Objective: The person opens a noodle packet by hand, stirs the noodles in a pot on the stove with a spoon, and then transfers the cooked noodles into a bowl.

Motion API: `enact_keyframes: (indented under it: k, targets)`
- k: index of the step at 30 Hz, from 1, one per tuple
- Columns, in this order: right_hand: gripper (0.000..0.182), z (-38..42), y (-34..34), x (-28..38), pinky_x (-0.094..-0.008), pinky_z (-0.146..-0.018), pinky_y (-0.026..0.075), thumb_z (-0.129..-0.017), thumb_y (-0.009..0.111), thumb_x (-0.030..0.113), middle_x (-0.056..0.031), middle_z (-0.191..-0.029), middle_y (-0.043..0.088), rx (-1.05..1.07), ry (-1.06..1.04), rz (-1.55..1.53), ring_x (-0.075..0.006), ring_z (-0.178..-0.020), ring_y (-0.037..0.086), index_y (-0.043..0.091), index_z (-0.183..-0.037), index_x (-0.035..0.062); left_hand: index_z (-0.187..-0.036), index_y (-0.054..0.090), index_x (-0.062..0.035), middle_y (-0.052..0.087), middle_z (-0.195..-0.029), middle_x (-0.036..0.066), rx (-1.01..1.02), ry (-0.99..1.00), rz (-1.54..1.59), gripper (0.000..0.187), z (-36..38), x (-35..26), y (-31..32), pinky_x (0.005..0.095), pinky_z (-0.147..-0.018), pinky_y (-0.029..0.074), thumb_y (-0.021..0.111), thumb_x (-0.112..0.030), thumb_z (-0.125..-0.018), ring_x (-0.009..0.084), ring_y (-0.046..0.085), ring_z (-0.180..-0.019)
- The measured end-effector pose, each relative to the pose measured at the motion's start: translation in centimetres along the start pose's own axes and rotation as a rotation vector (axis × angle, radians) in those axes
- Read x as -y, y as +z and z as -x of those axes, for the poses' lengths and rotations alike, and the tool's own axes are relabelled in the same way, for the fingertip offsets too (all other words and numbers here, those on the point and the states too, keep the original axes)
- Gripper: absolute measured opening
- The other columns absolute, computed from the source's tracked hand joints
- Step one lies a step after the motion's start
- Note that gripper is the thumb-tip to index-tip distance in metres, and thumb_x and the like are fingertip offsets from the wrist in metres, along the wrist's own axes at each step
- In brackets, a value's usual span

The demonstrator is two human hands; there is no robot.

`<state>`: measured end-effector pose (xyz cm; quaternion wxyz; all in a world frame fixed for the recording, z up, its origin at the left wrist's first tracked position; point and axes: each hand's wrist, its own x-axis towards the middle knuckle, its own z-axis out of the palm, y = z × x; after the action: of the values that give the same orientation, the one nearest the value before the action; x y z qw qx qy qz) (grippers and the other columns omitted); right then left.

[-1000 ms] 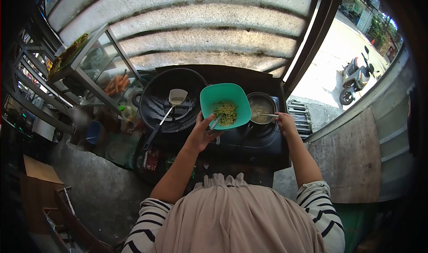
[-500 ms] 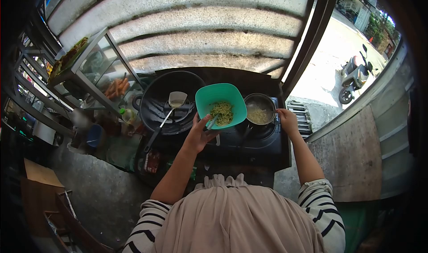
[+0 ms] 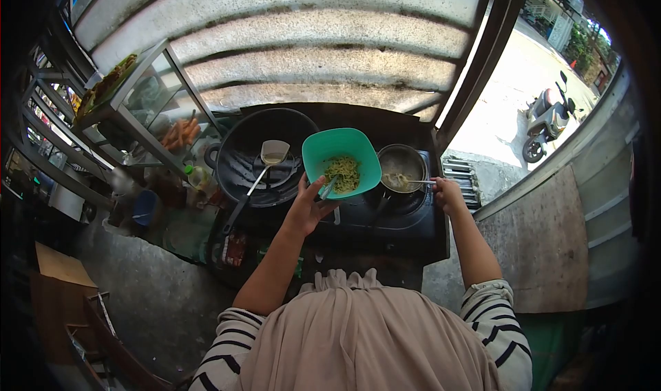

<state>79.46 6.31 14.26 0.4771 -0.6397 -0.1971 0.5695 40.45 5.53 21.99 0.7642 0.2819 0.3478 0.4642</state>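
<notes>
My left hand [image 3: 308, 203] holds a green bowl [image 3: 341, 140] from its near left side, above the stove. Noodles [image 3: 343, 174] lie in the bowl, and a utensil handle rests among them near my thumb. Closed round the handle of a metal utensil [image 3: 422, 182] is my right hand [image 3: 447, 193], just right of the small pot [image 3: 400, 158]. The utensil reaches over the pot's rim into cloudy liquid, where some pale food shows at its end.
A large black wok [image 3: 241, 136] with a ladle [image 3: 257, 182] in it sits left of the bowl. The black stove [image 3: 385, 236] lies beneath. A glass case [image 3: 148, 109] stands at the left, with bottles below it. Outside at the right is a parked scooter [image 3: 549, 121].
My right hand has shifted slightly down, and the utensil's handle now shows across the pot's right rim. The pale food has gathered toward the pot's near side. The bowl is nearly still.
</notes>
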Motion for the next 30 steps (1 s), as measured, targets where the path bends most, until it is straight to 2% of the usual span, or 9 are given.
enact_keyframes:
  k: [6,16,22,23,24,26,27,28,30]
  targets:
    - [0.019,0.7,-0.1,3.0,-0.0149,-0.033,0.025,-0.091,0.047,0.020,0.0038,-0.065,0.050,0.012,-0.138,-0.037,-0.0022,-0.040,0.036,0.060,-0.099,0.0070,-0.133,0.019,-0.0148,0.031,-0.131,0.015,0.001,-0.004,0.016,0.068,-0.6,0.5,-0.5,0.0419,-0.089,0.049,0.062,-0.031,-0.083,0.0316,0.049,-0.111]
    - [0.022,2.0,0.7,8.3,-0.0187,-0.033,0.020,-0.090,0.049,0.020,-0.0006,-0.069,0.052,0.010,-0.367,0.060,-0.0022,-0.036,0.031,0.061,-0.096,0.0029,-0.134,0.015,-0.0154,0.027,-0.133,0.016,-0.045,-0.028,0.017,0.071,-1.6,0.8,-0.3,0.0435,-0.090,0.048,0.063,-0.029,-0.083,0.0340,0.045,-0.115]
    - [0.024,0.3,0.8,5.0,-0.0190,-0.036,0.028,-0.089,0.050,0.021,-0.0011,-0.071,0.058,-0.088,-0.396,0.329,-0.0043,-0.040,0.036,0.062,-0.099,0.0024,-0.135,0.014,-0.0163,0.027,-0.133,0.015,-0.027,-0.028,0.048,0.073,-1.5,0.8,-0.2,0.0436,-0.090,0.048,0.063,-0.028,-0.082,0.0342,0.044,-0.115]
    - [0.027,-0.2,0.6,4.1,-0.0208,-0.036,0.033,-0.090,0.049,0.024,-0.0036,-0.073,0.062,-0.094,-0.448,0.395,-0.0057,-0.042,0.044,0.063,-0.100,0.0019,-0.135,0.015,-0.0160,0.027,-0.133,0.015,-0.022,-0.031,0.042,0.073,-1.4,0.9,-0.3,0.0438,-0.091,0.048,0.063,-0.028,-0.082,0.0340,0.044,-0.115]
    - [0.027,-0.3,0.8,3.4,-0.0208,-0.036,0.033,-0.090,0.049,0.024,-0.0036,-0.073,0.062,-0.091,-0.449,0.396,-0.0057,-0.042,0.044,0.063,-0.100,0.0019,-0.135,0.015,-0.0158,0.027,-0.133,0.015,-0.017,-0.034,0.036,0.072,-1.2,0.8,-0.2,0.0440,-0.091,0.047,0.063,-0.028,-0.082,0.0338,0.044,-0.115]
    - [0.029,-0.7,0.9,2.3,-0.0270,-0.041,0.040,-0.090,0.049,0.028,-0.0077,-0.073,0.064,-0.147,-0.588,0.605,-0.0113,-0.044,0.054,0.063,-0.100,0.0040,-0.135,0.016,-0.0157,0.026,-0.134,0.015,-0.025,-0.033,0.018,0.072,-0.9,0.5,0.1,0.0438,-0.091,0.047,0.063,-0.028,-0.082,0.0335,0.045,-0.115]
    - [0.027,-1.0,0.8,2.1,-0.0413,-0.057,0.048,-0.088,0.049,0.026,-0.0142,-0.082,0.065,-0.286,-0.775,1.039,-0.0300,-0.066,0.063,0.064,-0.100,0.0071,-0.135,0.016,-0.0155,0.026,-0.134,0.015,-0.031,-0.034,0.000,0.072,-0.7,0.4,0.2,0.0437,-0.091,0.047,0.063,-0.029,-0.082,0.0333,0.045,-0.115]
    - [0.027,0.2,1.4,2.6,-0.0413,-0.057,0.048,-0.088,0.049,0.026,-0.0142,-0.082,0.065,-0.285,-0.774,1.038,-0.0300,-0.066,0.063,0.064,-0.100,0.0071,-0.135,0.016,-0.0155,0.026,-0.134,0.015,-0.033,-0.035,-0.001,0.072,-0.7,0.4,0.1,0.0437,-0.091,0.047,0.063,-0.029,-0.082,0.0333,0.045,-0.115]
    - [0.025,2.3,2.6,3.5,-0.0462,-0.067,0.047,-0.086,0.050,0.027,-0.0164,-0.085,0.064,-0.396,-0.695,1.413,-0.0364,-0.077,0.061,0.065,-0.091,0.0081,-0.139,0.005,-0.0167,0.029,-0.130,0.017,-0.022,-0.020,0.027,0.091,-0.7,0.5,0.0,0.0423,-0.086,0.048,0.070,-0.030,-0.076,0.0335,0.046,-0.112]
